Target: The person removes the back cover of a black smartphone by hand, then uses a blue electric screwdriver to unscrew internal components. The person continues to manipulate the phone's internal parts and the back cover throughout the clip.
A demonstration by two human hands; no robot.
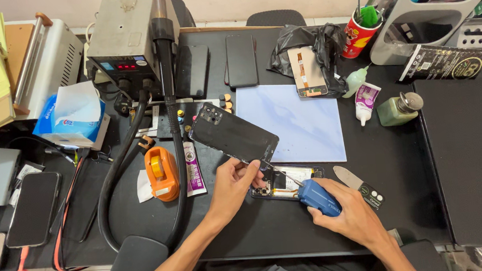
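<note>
My left hand [234, 185] holds a black phone back cover [233, 133] by its lower edge, tilted up off the desk, with the camera cutouts at its far left end. My right hand [353, 217] grips a blue-handled screwdriver [317, 196] whose thin tip points left at the opened phone [287, 182] lying on the black desk. The phone's insides show, white and yellow parts among them. A metal pry tool [348, 178] with a black handle lies just right of the phone.
A pale blue work mat [301, 120] lies behind the phone. An orange tape dispenser [161, 173], a glue tube [194, 172] and a hot-air station [129, 39] with a thick hose stand to the left. A laptop [468, 155], bottles [398, 109] and a red cup [357, 33] sit right. Phones [33, 208] lie far left.
</note>
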